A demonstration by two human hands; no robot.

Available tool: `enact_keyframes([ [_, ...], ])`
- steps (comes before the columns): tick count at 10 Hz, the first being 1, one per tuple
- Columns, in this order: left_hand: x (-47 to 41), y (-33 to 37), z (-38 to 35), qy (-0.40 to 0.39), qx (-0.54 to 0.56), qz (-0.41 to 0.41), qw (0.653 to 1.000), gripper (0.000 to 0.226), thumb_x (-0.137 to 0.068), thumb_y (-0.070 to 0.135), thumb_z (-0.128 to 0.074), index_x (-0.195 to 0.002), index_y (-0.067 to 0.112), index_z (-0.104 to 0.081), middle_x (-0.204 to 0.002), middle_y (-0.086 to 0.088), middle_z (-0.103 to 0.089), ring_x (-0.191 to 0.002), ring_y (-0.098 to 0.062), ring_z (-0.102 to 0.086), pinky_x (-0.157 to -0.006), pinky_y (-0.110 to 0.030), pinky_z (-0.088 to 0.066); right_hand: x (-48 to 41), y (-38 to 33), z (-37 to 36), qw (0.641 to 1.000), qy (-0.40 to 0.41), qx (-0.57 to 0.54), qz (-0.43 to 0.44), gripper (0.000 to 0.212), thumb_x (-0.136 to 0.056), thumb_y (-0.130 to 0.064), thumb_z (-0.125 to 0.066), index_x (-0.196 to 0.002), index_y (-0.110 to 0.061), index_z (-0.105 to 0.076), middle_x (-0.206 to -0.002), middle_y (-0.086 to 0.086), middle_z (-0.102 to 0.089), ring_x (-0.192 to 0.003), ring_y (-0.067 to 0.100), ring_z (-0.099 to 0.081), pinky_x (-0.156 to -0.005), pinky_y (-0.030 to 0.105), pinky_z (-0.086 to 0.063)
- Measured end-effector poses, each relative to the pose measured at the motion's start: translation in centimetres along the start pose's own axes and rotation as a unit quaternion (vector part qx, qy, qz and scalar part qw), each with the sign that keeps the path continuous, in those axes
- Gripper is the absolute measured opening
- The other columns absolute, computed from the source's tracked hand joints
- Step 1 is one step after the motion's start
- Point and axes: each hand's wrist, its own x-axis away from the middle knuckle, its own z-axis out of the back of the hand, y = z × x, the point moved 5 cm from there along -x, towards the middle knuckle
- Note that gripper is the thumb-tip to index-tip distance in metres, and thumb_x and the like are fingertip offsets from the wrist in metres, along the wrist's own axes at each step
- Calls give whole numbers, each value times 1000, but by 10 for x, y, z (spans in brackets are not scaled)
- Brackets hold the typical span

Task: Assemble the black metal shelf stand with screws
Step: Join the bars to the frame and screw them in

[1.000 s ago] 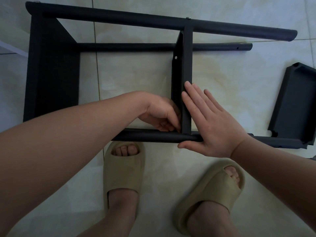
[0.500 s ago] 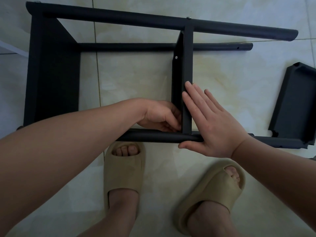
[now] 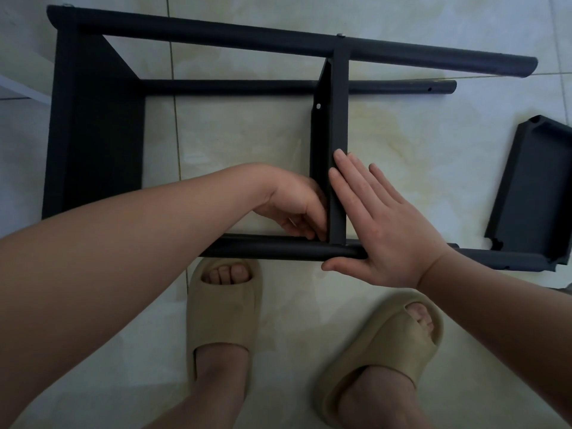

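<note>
The black shelf stand lies on its side on the tiled floor, with a far pole (image 3: 216, 35) and a near pole (image 3: 278, 250). A middle shelf panel (image 3: 337, 119) stands between them. My left hand (image 3: 294, 205) is curled at the corner where this panel meets the near pole. Its fingertips pinch together there, and a thin bright metal piece (image 3: 291, 220) shows between them. My right hand (image 3: 387, 230) lies flat against the right side of the panel and on the near pole, holding nothing.
An end shelf panel (image 3: 93, 134) closes the frame on the left. A loose black shelf panel (image 3: 532, 187) lies at the right, against the near pole's end. My feet in beige sandals (image 3: 223, 311) stand just below the near pole. A screw head (image 3: 340, 35) sits on the far pole.
My left hand's fingers and wrist have shifted slightly at the corner joint. The right hand and the frame have stayed where they were.
</note>
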Motion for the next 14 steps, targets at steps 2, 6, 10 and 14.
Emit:
enact_keyframes([
  [2,-1,3,1,6,-17,1,1000,9,-88,3,-68,-90,11,-71,-81,-3,-70,-75,-13,-62,-78,-27,-50,0,0,0,1000,2,0,0,111,-89,-79,-43,-158,5,-17,-168,22,-6,-156,36,-6,-125,54,-18],
  [6,-2,-2,2,1,-17,18,1000,8,-90,9,-67,-95,14,-72,-84,0,-72,-74,-12,-64,-79,-28,-50,0,0,0,1000,4,-1,1,111,-90,-79,-43,-158,5,-17,-168,22,-6,-157,36,-6,-124,56,-19],
  [10,1,-4,3,-1,-11,11,1000,11,-90,10,-66,-95,17,-73,-85,4,-74,-81,-13,-65,-83,-29,-52,0,-1,0,1000,3,-1,2,111,-90,-79,-43,-158,4,-17,-168,22,-6,-157,35,-5,-125,55,-18],
  [14,1,-2,2,-6,-12,12,1000,11,-89,8,-66,-91,15,-73,-82,3,-73,-78,-13,-64,-83,-29,-51,0,0,0,1000,6,-5,2,111,-90,-79,-43,-158,5,-17,-168,22,-6,-156,36,-6,-125,55,-19],
])
